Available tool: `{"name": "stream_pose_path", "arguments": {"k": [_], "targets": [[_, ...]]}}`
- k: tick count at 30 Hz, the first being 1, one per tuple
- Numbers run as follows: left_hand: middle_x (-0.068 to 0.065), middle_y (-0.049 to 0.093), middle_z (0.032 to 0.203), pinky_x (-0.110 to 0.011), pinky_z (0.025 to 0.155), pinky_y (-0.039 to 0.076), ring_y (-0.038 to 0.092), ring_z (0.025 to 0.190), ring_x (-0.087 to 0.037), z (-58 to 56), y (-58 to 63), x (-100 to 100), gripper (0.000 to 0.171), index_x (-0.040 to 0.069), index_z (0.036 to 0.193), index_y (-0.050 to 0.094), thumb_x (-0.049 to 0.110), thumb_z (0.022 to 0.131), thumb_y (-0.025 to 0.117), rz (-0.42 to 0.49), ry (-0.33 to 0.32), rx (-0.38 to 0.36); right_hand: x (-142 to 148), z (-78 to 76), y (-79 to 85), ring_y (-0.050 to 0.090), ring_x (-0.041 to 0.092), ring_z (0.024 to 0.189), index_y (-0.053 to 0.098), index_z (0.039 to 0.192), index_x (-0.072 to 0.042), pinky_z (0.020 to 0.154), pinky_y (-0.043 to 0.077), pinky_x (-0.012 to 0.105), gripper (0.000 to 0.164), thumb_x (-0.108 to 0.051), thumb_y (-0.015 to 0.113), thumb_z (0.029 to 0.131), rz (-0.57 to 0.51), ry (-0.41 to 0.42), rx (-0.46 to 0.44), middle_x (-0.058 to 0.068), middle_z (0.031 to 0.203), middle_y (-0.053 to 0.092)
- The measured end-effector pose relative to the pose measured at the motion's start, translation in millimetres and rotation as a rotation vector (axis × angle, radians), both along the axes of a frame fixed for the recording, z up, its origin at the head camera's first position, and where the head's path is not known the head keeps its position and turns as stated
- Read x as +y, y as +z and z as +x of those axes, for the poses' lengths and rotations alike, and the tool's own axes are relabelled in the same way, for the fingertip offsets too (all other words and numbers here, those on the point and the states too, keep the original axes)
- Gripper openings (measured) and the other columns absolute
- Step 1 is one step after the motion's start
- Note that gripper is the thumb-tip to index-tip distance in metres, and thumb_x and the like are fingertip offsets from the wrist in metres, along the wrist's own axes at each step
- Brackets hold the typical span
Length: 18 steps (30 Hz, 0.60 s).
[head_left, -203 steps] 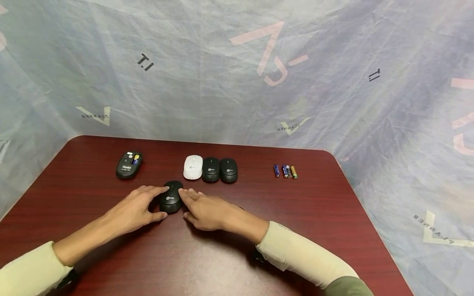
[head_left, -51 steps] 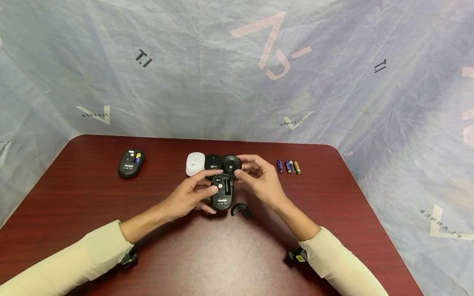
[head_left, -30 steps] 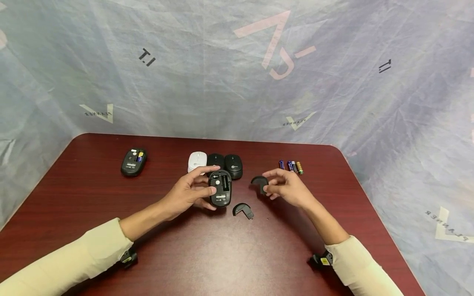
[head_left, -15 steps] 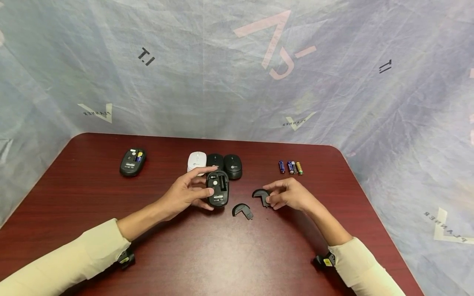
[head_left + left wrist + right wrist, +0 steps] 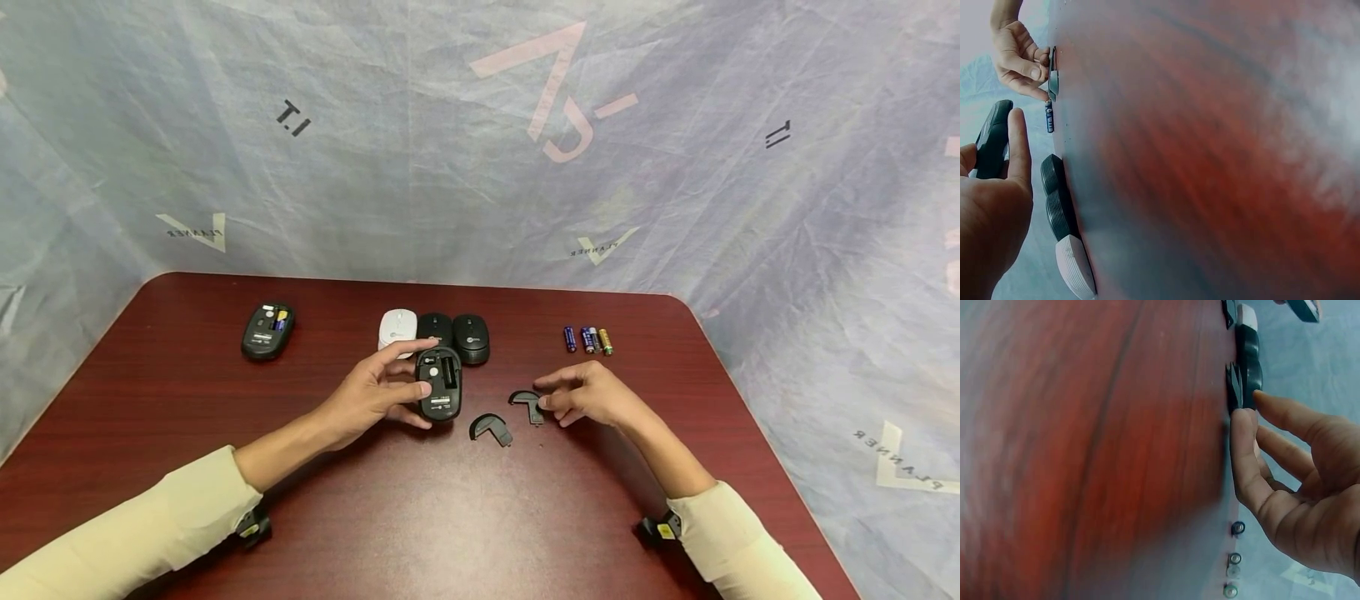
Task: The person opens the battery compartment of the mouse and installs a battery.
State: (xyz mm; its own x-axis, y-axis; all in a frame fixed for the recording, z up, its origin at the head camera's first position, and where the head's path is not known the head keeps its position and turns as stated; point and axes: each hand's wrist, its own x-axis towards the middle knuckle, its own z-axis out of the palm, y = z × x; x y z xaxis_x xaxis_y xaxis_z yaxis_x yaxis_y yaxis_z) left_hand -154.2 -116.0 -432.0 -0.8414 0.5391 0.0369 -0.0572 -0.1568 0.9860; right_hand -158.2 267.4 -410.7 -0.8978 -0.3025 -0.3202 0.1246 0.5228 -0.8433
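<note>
My left hand (image 5: 375, 392) grips a black computer mouse (image 5: 440, 404) by its sides, thumb on its underside. The mouse is turned bottom-up, its long battery slot (image 5: 450, 372) uncovered and facing me. My right hand (image 5: 592, 396) is at the right end of a black battery cover (image 5: 536, 412), which lies low at the table. The thumb tip touches or nearly touches the cover; the index finger (image 5: 1282, 412) stands apart from the thumb. A second, similar black cover (image 5: 491, 427) lies on the table (image 5: 465, 517) just left and nearer.
Behind the left hand stand a white mouse (image 5: 398, 323) and two black mice (image 5: 472, 335) side by side. An upturned black mouse (image 5: 267, 332) with a yellow-and-blue battery lies at the far left. Several batteries (image 5: 588, 339) lie at the back right. Grey cloth (image 5: 405, 167) hangs behind the table.
The mouse was picked up and turned over, and its battery cover came off. My right hand carried that cover rightward and lowered it to the table; its fingers have loosened. The left hand barely moved lately.
</note>
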Motion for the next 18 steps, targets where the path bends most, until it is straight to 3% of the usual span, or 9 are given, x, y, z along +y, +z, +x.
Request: {"name": "stream_pose_path", "arguments": {"k": [8, 18], "targets": [[-0.025, 0.067, 0.141, -0.061, 0.082, 0.072, 0.082, 0.108, -0.031, 1.4, 1.6, -1, 0.072, 0.005, 0.172, 0.04, -0.007, 0.107, 0.069, 0.002, -0.003, 0.011, 17, -5.4, -0.3, 0.078, 0.023, 0.091, 0.073, 0.147, -0.002, 0.082, 0.072, 0.038, 0.049, -0.024, 0.082, 0.105, 0.036, 0.018, 0.043, 0.016, 0.114, 0.084], [-0.021, 0.071, 0.134, -0.06, 0.082, 0.072, 0.082, 0.106, -0.031, 2.7, 4.7, -3, 0.073, 0.007, 0.173, 0.039, -0.006, 0.108, 0.069, -0.009, 0.001, -0.005, 37, -12.2, 0.1, 0.08, 0.022, 0.093, 0.068, 0.152, 0.001, 0.084, 0.072, 0.036, 0.051, -0.018, 0.081, 0.105, -0.024, -0.008, 0.016, 0.017, 0.117, 0.084]]}}
